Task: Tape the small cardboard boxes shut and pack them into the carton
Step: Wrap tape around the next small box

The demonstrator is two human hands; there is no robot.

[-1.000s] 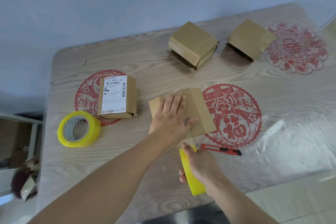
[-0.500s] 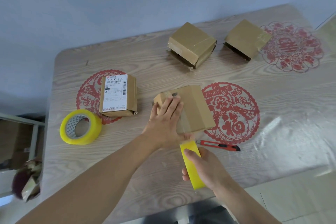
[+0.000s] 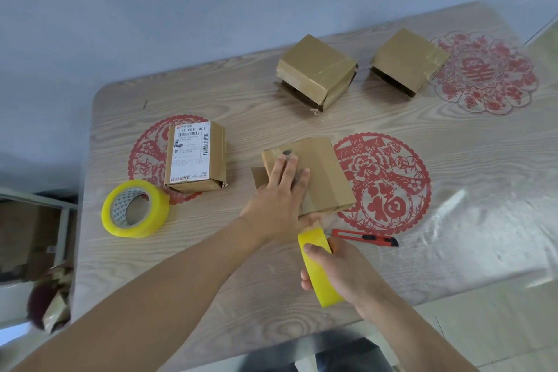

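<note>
A small brown cardboard box lies at the table's middle. My left hand presses flat on its top, fingers spread over a strip of clear tape that runs toward me. My right hand grips a yellow tape roll just in front of the box, near the table's front edge. A labelled box sits to the left. Two more boxes, one at the back centre and one at the back right, rest on their sides.
A second yellow tape roll lies flat at the left. A red utility knife rests right of my right hand. Red paper cuttings sit under the table's clear cover. A shelf stands off the table's left edge.
My left hand has slid left and forward across the box top. My right hand has stayed close to the box front with the roll. The box's left flap now shows beside my hand.
</note>
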